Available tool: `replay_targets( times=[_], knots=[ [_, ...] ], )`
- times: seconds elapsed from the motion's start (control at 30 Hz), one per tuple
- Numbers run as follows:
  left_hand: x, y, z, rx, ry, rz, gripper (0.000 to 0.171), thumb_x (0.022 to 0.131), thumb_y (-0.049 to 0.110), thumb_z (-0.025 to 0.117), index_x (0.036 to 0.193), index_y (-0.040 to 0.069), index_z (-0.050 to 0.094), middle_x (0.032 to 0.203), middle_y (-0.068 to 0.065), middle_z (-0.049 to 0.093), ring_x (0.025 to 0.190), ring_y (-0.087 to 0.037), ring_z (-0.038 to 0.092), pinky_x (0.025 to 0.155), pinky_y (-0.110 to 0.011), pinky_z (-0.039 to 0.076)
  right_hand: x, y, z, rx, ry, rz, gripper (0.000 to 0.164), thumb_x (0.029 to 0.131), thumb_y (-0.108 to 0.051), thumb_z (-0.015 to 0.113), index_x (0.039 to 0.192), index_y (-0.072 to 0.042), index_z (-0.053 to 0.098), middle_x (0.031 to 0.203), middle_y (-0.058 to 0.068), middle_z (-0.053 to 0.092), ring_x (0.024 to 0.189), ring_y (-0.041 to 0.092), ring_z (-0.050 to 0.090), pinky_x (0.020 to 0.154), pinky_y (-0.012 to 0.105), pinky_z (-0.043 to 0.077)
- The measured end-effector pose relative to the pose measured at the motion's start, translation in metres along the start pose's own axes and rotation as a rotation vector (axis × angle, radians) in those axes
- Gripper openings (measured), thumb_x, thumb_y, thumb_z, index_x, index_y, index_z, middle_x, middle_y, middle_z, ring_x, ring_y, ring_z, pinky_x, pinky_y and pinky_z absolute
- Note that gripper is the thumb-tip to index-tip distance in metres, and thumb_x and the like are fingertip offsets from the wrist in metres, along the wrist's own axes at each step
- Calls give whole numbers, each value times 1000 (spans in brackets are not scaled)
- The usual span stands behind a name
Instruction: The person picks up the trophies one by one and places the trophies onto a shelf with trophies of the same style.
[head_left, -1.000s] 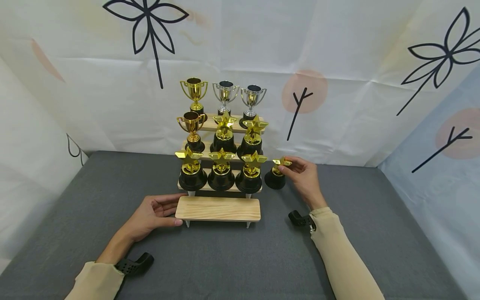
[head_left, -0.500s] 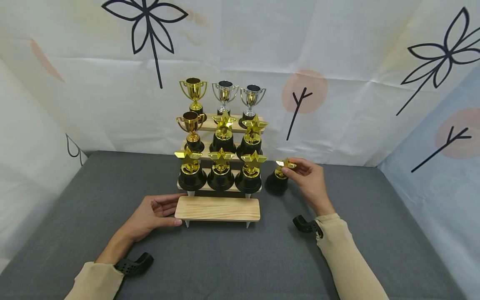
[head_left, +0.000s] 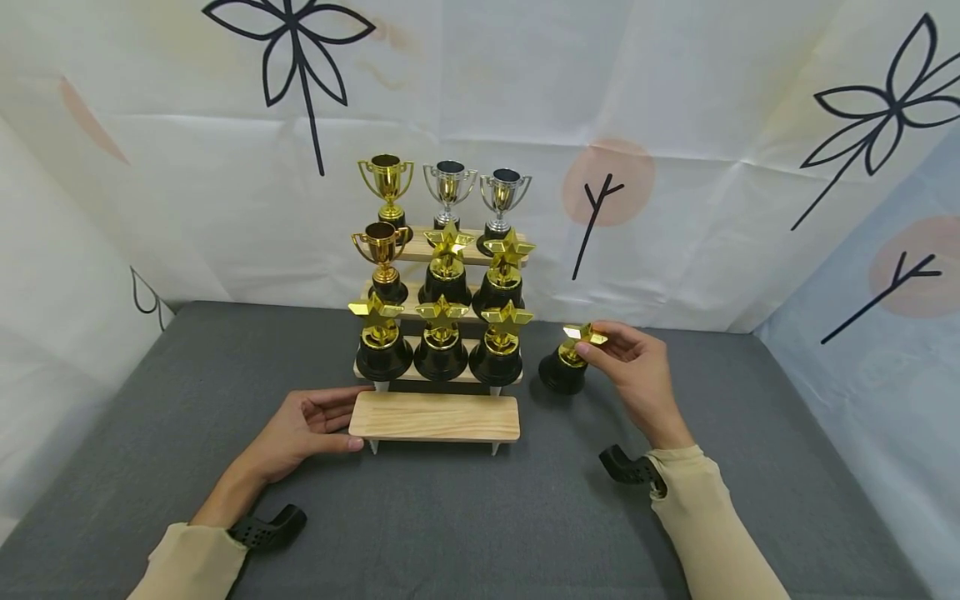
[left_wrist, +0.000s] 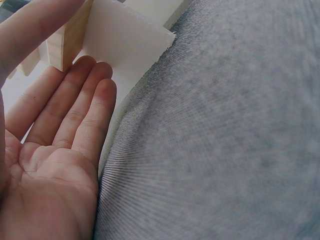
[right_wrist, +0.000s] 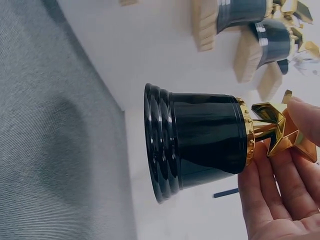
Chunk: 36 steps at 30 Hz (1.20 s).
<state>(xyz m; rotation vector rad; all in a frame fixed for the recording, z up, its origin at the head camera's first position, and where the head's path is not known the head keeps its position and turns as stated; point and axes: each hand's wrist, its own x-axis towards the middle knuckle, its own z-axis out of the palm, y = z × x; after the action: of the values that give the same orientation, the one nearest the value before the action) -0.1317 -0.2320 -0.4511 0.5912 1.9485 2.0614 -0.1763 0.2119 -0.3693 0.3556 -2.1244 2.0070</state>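
Note:
My right hand (head_left: 633, 371) pinches a star trophy (head_left: 562, 372) by its gold star, to the right of the stand. In the right wrist view the trophy's black base (right_wrist: 205, 140) is off the grey cloth, with a shadow below it. A wooden tiered stand (head_left: 435, 417) stands at the centre. My left hand (head_left: 311, 432) rests against the left end of its lowest step; in the left wrist view the left fingers (left_wrist: 82, 107) are nearly straight, with tips at the plank's end. The lowest step is bare.
Several star trophies (head_left: 441, 354) line the third tier and part of the second. A bronze-gold cup (head_left: 384, 250) is at the second tier's left. The top tier bears a gold cup (head_left: 387, 179) and two silver cups (head_left: 450, 185). A patterned backdrop (head_left: 510, 83) hangs behind.
My right hand has moved right and toward me with the star trophy, away from the stand. The left hand has stayed in place.

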Motion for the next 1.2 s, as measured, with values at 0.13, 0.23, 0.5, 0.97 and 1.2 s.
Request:
replay_targets(
  times=[0.13,0.23,0.5,0.97,1.2],
  knots=[
    [0,0,0,6,2,-4,74,80,-13,78,143,-20,41,143,-17,56,122,-16,62,101,-33,54,-5,-8,-2,15,-10,-12,35,88,9,74,120,17,62,109,2,71,97,15,70,83,23,62],
    [0,0,0,11,3,-6,74,80,-13,78,143,-20,41,143,-20,55,122,-16,62,101,-32,54,-8,-15,-3,21,-8,-18,35,89,10,73,121,18,61,110,4,71,98,15,70,83,24,62],
    [0,-1,-1,10,0,2,74,80,-14,78,144,-20,41,144,-20,55,123,-16,62,102,-33,54,-12,-26,-4,33,0,-33,31,88,12,73,118,14,65,111,8,70,99,17,70,83,25,62],
    [0,-1,-1,7,-4,11,73,80,-14,77,143,-20,41,142,-17,57,122,-17,62,101,-33,54,-21,-41,3,13,-22,-53,29,86,13,74,112,-1,72,114,13,67,100,21,70,84,26,62],
    [0,-1,-1,16,-1,8,73,80,-14,78,143,-20,41,142,-17,57,122,-16,62,101,-32,54,-25,-48,5,0,-38,-49,29,86,13,74,113,6,70,111,11,67,96,18,70,81,25,63]
  ],
)
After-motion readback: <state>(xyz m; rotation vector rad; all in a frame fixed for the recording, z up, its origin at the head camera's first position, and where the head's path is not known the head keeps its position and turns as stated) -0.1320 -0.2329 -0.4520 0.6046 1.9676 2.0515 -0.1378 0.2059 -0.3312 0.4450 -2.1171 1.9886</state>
